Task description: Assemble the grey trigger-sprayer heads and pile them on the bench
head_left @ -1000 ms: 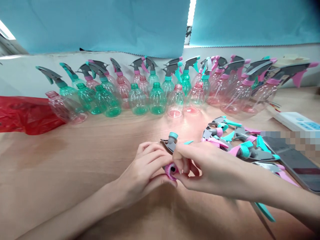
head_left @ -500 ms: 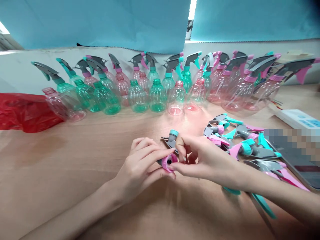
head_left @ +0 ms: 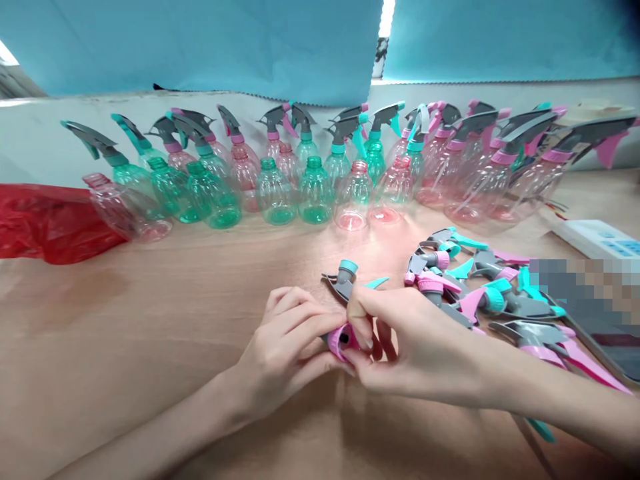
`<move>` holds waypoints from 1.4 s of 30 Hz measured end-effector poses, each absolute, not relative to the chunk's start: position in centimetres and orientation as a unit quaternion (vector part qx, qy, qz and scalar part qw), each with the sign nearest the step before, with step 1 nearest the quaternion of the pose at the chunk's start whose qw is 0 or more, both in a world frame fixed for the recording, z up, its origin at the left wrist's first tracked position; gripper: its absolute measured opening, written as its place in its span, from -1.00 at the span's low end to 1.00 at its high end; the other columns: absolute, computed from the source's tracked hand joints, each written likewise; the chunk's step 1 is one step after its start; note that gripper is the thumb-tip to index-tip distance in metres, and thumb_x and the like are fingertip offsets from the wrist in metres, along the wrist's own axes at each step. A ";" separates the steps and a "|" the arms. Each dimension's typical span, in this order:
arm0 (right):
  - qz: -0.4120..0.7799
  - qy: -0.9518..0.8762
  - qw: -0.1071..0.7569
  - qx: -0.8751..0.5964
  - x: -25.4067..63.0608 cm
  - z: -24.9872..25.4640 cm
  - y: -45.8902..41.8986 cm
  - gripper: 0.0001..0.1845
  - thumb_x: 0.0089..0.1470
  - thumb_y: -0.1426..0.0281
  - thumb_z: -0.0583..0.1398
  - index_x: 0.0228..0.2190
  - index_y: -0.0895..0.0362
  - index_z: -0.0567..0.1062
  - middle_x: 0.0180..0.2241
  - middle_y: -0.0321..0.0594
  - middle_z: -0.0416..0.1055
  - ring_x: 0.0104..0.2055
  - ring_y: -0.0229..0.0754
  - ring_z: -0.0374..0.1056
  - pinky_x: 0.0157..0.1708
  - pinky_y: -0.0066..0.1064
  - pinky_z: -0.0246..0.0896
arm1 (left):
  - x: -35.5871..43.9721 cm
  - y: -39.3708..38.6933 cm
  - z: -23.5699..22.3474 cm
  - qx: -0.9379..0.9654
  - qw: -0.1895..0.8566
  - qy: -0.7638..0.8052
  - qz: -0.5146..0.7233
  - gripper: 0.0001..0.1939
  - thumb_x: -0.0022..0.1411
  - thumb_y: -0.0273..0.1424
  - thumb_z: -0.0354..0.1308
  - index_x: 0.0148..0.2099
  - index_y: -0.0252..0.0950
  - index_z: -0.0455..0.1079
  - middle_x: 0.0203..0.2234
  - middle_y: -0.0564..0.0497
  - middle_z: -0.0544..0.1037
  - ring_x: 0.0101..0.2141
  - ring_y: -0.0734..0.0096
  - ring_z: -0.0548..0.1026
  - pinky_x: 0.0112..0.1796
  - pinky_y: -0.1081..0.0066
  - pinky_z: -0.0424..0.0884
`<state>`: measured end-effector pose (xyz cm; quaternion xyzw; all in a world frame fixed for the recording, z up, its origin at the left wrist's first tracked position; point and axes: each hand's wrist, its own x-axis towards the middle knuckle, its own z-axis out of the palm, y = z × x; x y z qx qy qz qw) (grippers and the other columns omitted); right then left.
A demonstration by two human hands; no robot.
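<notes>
Between the thumb and fingers of my left hand [head_left: 290, 337] is a grey spray head with a pink collar [head_left: 340, 341]. The open end of the collar faces right and shows a dark hole inside. My right hand [head_left: 395, 333] is closed in a pinch right at the collar, its thumb against the rim. Whatever lies between those fingertips is hidden. Just behind both hands, another grey spray head with a turquoise collar [head_left: 347, 270] lies on the table, partly covered by my right hand.
Several loose spray heads [head_left: 493, 297] lie piled at the right, beside a dark flat device [head_left: 600, 333]. Clear pink and green bottles [head_left: 277, 197] stand along the back, many topped with spray heads. A red plastic bag [head_left: 55, 227] lies left; a white device [head_left: 597, 237] sits far right.
Both hands have shifted slightly down with the pink-collared spray head. My right hand has lowered and its fingers have come closer round the collar, uncovering more of the turquoise-collared head.
</notes>
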<state>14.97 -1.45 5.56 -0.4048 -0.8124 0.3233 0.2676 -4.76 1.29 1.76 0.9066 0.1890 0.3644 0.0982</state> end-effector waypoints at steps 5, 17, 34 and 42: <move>0.252 -0.840 0.291 -0.381 14.8 5.6 -2.0 -0.72 -0.25 0.65 0.10 -0.53 0.09 0.14 -0.60 -0.50 0.15 -0.59 -0.44 0.06 -0.62 -0.56 -0.12 | -4.7 1.2 1.8 0.896 0.102 0.206 0.380 -0.80 0.25 -0.36 0.14 -0.10 -0.33 0.32 -0.38 -0.01 0.45 -0.31 0.34 0.32 -0.20 0.25 0.19; 0.220 -0.827 0.298 -0.423 14.4 5.2 -1.8 -0.78 -0.24 0.62 0.07 -0.50 0.10 0.19 -0.59 -0.46 0.22 -0.60 -0.43 0.13 -0.60 -0.58 -0.07 | -4.6 1.3 1.8 0.883 0.081 0.229 0.401 -0.78 0.21 -0.36 0.19 -0.12 -0.32 0.32 -0.42 0.02 0.47 -0.37 0.37 0.32 -0.25 0.27 0.21; 0.182 -0.855 0.303 -0.380 14.6 4.6 -1.2 -0.77 -0.15 0.62 0.12 -0.49 0.10 0.17 -0.55 -0.49 0.18 -0.54 -0.44 0.11 -0.61 -0.57 -0.12 | -4.6 1.5 1.1 0.877 0.105 0.216 0.416 -0.78 0.25 -0.28 0.12 -0.17 -0.34 0.31 -0.42 -0.01 0.44 -0.34 0.35 0.34 -0.29 0.30 0.21; 0.148 -0.868 0.300 -0.368 14.5 4.6 -1.2 -0.75 -0.16 0.64 0.08 -0.48 0.09 0.16 -0.54 -0.46 0.11 -0.52 -0.40 0.04 -0.59 -0.52 -0.15 | -4.2 1.4 0.9 0.877 0.116 0.219 0.412 -0.85 0.29 -0.31 0.07 -0.16 -0.29 0.30 -0.39 0.00 0.44 -0.31 0.33 0.34 -0.23 0.27 0.20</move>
